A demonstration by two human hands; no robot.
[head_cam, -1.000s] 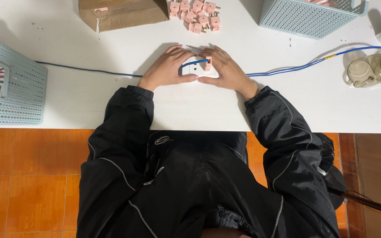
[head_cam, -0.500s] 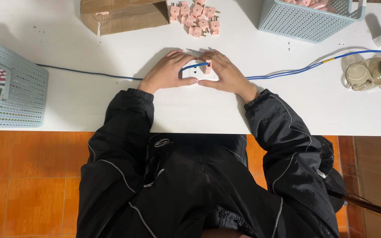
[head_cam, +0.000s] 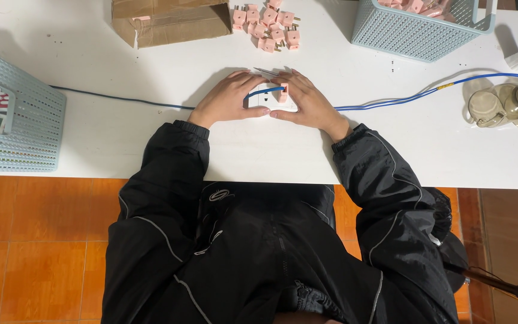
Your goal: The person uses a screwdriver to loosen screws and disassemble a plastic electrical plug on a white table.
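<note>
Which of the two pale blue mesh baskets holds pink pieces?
The basket at the table's far right: pink pieces show over its rim. The basket at the left edge shows none, only a white and red item inside.

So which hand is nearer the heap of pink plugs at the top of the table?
Right. The right hand lies just below the pink plugs, slightly to their right; the left hand sits farther down-left.
</note>
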